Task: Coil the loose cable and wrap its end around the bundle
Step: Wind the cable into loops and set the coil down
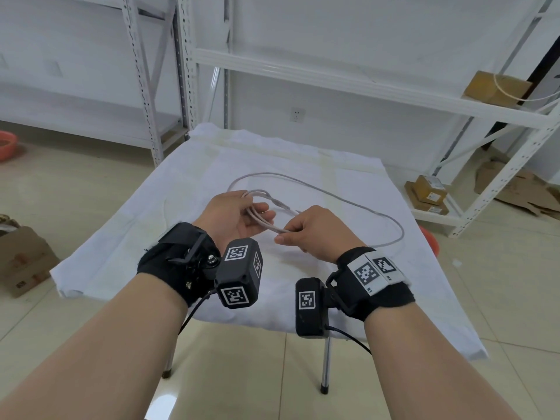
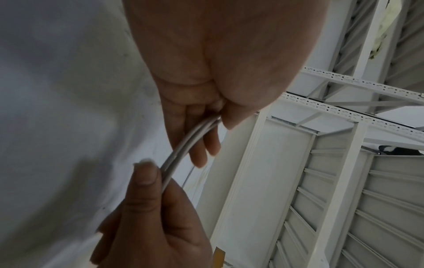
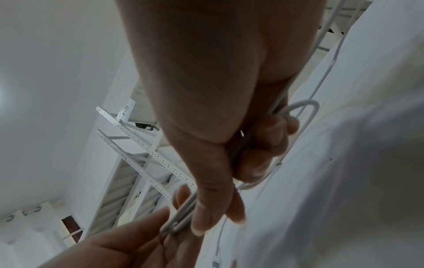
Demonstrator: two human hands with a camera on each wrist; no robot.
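A pale grey cable (image 1: 397, 228) lies partly loose on the white-clothed table (image 1: 145, 237), one long loop trailing right and another arcing behind the hands. My left hand (image 1: 257, 216) grips several gathered coils (image 1: 260, 207) of it, palm turned up. My right hand (image 1: 288, 234) pinches the same strands just to the right, thumb on top. In the left wrist view two strands of the cable (image 2: 181, 150) run from my left hand (image 2: 201, 145) into the right hand's thumb (image 2: 146, 174). In the right wrist view my right hand (image 3: 215, 214) clamps the cable (image 3: 181, 221) over the left palm (image 3: 128, 244).
White metal shelving (image 1: 333, 71) stands behind and to both sides of the table. Cardboard boxes sit on the right shelf (image 1: 497, 86), on its lower shelf (image 1: 430, 192) and on the floor at left (image 1: 21, 262). A red basin (image 1: 7, 144) is far left.
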